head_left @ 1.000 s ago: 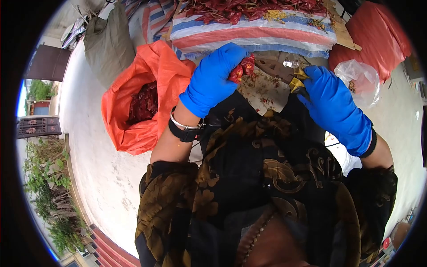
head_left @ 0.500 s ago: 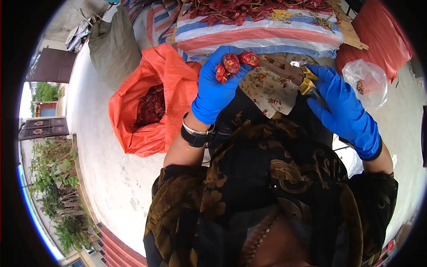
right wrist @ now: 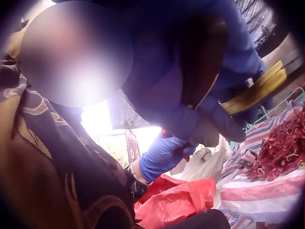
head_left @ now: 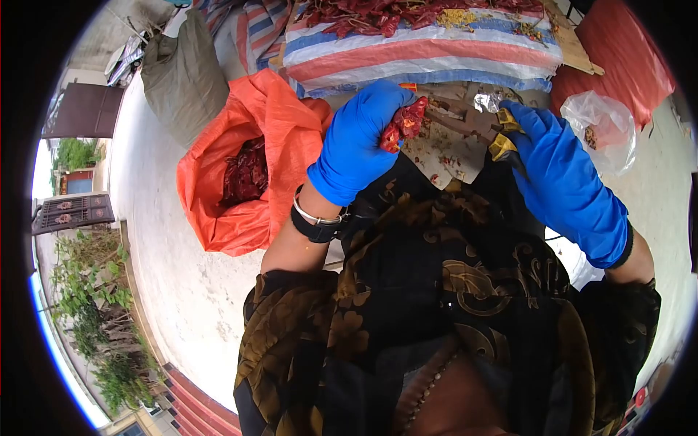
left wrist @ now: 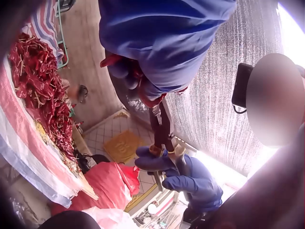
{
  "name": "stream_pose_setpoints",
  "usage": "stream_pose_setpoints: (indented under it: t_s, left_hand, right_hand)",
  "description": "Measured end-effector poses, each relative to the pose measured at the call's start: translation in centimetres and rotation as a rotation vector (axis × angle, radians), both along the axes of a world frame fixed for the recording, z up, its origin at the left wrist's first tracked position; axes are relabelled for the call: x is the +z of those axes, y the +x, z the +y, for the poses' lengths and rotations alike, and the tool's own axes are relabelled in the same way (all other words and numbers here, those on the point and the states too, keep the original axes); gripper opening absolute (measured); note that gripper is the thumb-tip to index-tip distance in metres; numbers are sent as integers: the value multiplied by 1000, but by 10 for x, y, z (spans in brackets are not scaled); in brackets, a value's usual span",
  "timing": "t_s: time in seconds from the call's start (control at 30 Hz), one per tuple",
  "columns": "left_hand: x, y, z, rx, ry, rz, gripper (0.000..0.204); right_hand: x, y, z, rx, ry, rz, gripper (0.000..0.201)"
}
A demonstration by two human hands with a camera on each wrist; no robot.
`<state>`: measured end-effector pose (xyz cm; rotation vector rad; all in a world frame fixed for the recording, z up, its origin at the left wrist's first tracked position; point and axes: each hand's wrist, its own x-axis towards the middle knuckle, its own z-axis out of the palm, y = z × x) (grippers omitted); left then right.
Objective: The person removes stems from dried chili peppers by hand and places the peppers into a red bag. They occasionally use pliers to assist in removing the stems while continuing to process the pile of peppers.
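My left hand [head_left: 361, 138], in a blue glove, grips a small bunch of dried red chillies [head_left: 407, 122]. In the left wrist view the chillies' red ends poke out between the gloved fingers. Facing it, my right hand [head_left: 563, 171], gloved in blue too, holds rust-brown shears [head_left: 465, 122] by their yellow and black handles. The blades reach left toward the chillies and end close to them. In the right wrist view a yellow handle [right wrist: 259, 90] and a dark handle show along the right hand's fingers.
An open orange sack [head_left: 280, 156] with dried chillies inside stands at the left. Ahead, a heap of chillies [head_left: 407, 16] lies on a striped sheet [head_left: 422, 58]. Red sack [head_left: 618, 62] and clear plastic bag [head_left: 611, 131] sit at the right. Scraps litter a board below the hands.
My left hand first turned so the chillies faced up, then turned back, pointing them right toward the blades. My right hand keeps the shears, with the blades now near the chillies.
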<state>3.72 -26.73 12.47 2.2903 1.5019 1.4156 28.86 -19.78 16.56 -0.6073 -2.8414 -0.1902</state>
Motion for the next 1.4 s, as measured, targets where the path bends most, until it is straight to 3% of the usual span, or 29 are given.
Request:
stream_pose_setpoints:
  t_s: [0.1,0.2,0.5,0.57,0.6,0.63,0.67,0.73,0.9,0.97,1.1,1.17,1.27,1.4]
  left_hand:
    - [5,1,0,-18,-39,51,42]
    - [14,4,-3,-21,-92,98,45]
    - [11,0,-5,-1,-126,178,48]
    - [3,1,-8,26,-127,137,46]
    - [-1,4,-10,43,-140,-52,42]
    - [-6,6,-11,61,-152,-240,38]
    - [-12,7,-11,63,-150,-238,38]
    - [-20,11,-10,37,-171,-654,32]
    - [-11,11,-12,15,-290,-779,28]
    - [-9,8,-11,-3,-316,-851,26]
    - [-9,7,-11,-2,-345,-956,18]
    - [-7,10,-10,9,-375,-951,17]
    - [-10,13,-7,-40,-318,-950,18]
    - [-10,14,-7,34,-234,-802,19]
  right_hand:
    - [-5,4,-4,-187,-140,-76,33]
    - [-5,8,-5,-38,0,-29,34]
    - [-16,3,3,-25,-143,-9,37]
    - [-17,3,6,89,-200,144,29]
    - [-11,3,6,89,-201,144,29]
    - [-1,1,5,33,-463,139,30]
    - [7,-1,4,-23,-724,132,31]
    - [11,2,7,4,-791,110,34]
    - [7,13,13,65,-931,147,35]
    - [1,21,20,-24,-1128,149,33]
    - [5,17,11,-75,-1018,299,31]
    - [1,15,12,13,-629,164,34]
    - [4,8,11,51,-469,54,37]
    - [3,3,8,31,-319,74,38]
